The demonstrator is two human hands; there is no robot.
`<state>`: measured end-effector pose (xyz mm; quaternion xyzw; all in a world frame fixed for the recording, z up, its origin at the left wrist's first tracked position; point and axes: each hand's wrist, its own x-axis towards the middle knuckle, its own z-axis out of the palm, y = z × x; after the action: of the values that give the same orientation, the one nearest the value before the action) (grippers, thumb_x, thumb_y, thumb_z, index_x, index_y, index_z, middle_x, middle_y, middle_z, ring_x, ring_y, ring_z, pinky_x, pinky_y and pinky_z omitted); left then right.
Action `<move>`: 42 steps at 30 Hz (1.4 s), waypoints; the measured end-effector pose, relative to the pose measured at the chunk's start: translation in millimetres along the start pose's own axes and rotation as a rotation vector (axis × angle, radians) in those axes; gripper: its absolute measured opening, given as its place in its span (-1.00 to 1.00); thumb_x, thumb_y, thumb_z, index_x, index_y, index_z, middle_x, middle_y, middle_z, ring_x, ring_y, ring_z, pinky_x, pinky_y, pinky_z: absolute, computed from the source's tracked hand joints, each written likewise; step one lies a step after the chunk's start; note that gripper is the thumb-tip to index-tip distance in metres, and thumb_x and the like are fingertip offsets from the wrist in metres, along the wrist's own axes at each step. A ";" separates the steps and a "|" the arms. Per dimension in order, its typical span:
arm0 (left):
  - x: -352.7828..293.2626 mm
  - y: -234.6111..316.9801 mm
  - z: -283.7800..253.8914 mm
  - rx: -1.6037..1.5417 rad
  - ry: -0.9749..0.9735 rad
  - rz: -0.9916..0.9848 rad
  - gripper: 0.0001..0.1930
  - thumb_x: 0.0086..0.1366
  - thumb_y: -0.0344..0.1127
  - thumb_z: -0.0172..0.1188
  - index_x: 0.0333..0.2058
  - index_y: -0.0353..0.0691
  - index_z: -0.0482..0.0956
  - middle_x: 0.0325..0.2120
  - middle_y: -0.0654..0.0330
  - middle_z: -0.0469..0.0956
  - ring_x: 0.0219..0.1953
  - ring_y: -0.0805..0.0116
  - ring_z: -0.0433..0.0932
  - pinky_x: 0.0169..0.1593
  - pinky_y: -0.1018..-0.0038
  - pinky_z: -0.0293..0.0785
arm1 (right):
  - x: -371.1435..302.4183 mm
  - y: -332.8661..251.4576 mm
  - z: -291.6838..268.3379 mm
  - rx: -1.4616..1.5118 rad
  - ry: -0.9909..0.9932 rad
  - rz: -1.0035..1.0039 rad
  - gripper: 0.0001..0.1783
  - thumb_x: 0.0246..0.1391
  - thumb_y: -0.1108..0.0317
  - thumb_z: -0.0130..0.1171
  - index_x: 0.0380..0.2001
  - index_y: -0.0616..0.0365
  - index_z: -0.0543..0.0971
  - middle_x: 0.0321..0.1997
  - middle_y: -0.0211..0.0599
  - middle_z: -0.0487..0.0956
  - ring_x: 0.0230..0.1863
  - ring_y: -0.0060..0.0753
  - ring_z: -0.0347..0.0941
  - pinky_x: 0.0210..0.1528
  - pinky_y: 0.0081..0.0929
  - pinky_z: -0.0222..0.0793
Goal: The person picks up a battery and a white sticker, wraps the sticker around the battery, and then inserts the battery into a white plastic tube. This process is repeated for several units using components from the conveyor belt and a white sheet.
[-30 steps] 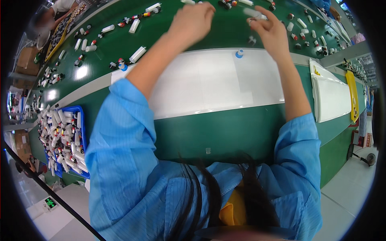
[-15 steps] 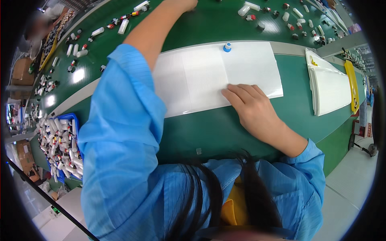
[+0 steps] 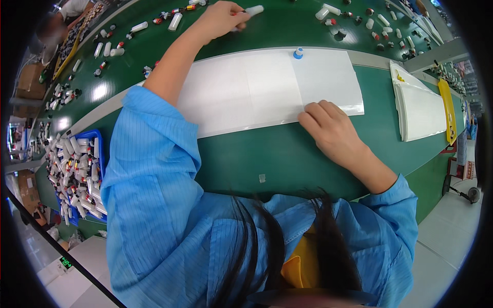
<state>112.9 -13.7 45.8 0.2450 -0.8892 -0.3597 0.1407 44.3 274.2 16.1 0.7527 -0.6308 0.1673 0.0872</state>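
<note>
My left hand (image 3: 222, 21) reaches over the green surface at the top, its fingers closed on a small white bottle (image 3: 254, 10) that sticks out to the right. A trace of red shows where the bottle meets my fingers. Below lies a white sheet (image 3: 226, 95), flat, with faint crease lines and a shiny near edge. On its far edge stands a small blue-and-white bottle (image 3: 298, 53). My right hand (image 3: 334, 134) rests at the sheet's near edge with curled fingers pressed together; what lies under the fingertips is hidden.
Loose white bottles and red or black caps (image 3: 380, 33) lie scattered along the green surface (image 3: 287, 31). A blue basket (image 3: 100, 149) heaped with such bottles stands at left. At right are a stack of white sheets (image 3: 422, 110) and a yellow strip (image 3: 448, 113).
My left hand has come back from the top edge, now with a white bottle in it. My right hand's fingers have curled in more at the sheet's near edge.
</note>
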 end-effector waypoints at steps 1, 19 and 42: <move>-1.6 -5.4 0.1 0.001 0.004 -0.002 -0.72 0.24 -0.24 -0.03 -0.20 -0.30 0.48 -0.39 0.22 0.55 -0.37 0.42 0.52 -0.26 0.50 0.41 | -4.7 2.3 3.4 -0.004 0.043 -0.027 -0.80 -0.30 0.55 0.03 -0.45 0.21 0.37 -0.46 -0.20 0.37 -0.38 -0.20 0.36 -0.36 -0.35 0.32; -45.0 1.1 42.1 -1.430 -0.429 -0.025 -0.73 0.29 -0.31 -0.12 -0.11 -0.36 0.31 -0.50 0.28 0.24 -0.40 0.47 0.22 -0.08 0.42 0.26 | 25.8 66.8 -16.9 0.586 -0.320 0.676 -0.83 -0.22 0.51 0.16 -0.51 0.18 0.37 -0.57 -0.42 0.41 -0.56 -0.63 0.33 -0.50 -0.63 0.24; -58.2 22.2 44.1 -1.490 -0.346 0.048 -0.81 0.26 -0.36 -0.19 -0.22 -0.26 0.33 -0.58 0.30 0.20 -0.43 0.47 0.17 -0.22 0.50 0.19 | 104.7 28.5 28.4 1.794 0.832 0.402 -0.74 -0.04 0.53 0.11 -0.36 0.09 0.24 -0.36 -0.38 0.41 -0.25 -0.41 0.44 -0.24 -0.55 0.26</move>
<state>135.5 56.6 26.3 0.0059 -0.4262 -0.8945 0.1352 36.0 162.8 25.2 0.3018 -0.3066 0.8410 -0.3280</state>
